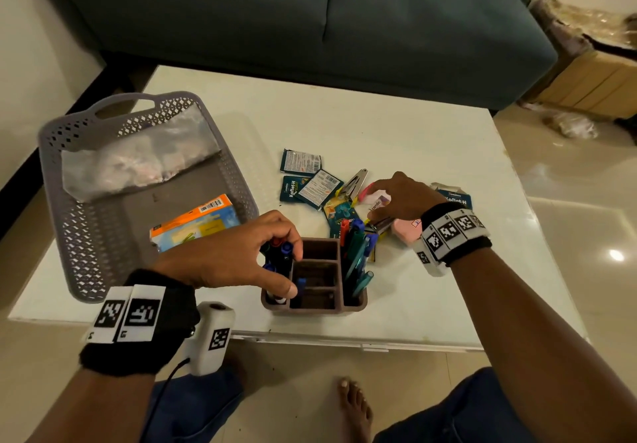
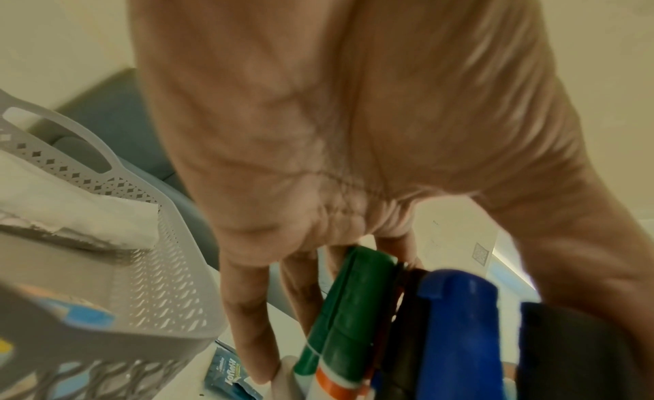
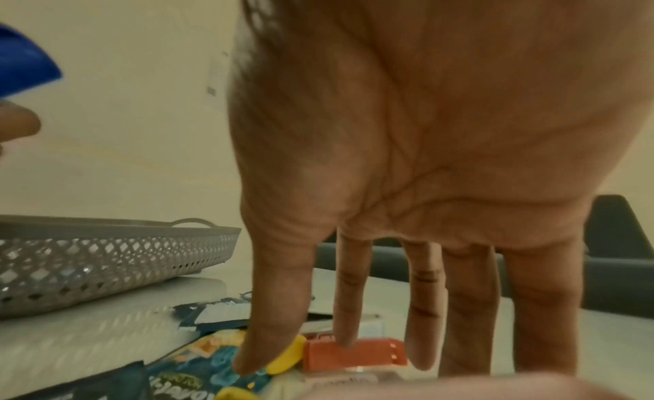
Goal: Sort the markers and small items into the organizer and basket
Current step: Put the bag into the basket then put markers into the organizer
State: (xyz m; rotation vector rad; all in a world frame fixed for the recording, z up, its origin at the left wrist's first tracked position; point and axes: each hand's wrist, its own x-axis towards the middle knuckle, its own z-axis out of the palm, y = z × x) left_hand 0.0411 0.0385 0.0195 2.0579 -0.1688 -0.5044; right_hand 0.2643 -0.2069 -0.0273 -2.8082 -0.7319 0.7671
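The left hand (image 1: 241,256) curls its fingers round the capped markers (image 1: 281,253) standing in the left compartment of the brown organizer (image 1: 315,308), which sits on the white table (image 1: 413,125) just right of the grey basket (image 1: 69,201). The right hand (image 1: 400,198), fingers straight and relaxed, presses down on the pile of sachets and small items (image 1: 310,187) behind the organizer, gripping nothing that shows.

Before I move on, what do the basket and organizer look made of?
Basket: grey moulded plastic, matte; its walls are pierced with a regular diamond lattice. Organizer: brown with dark streaks, possibly wood or wood-look plastic; I cannot tell which.
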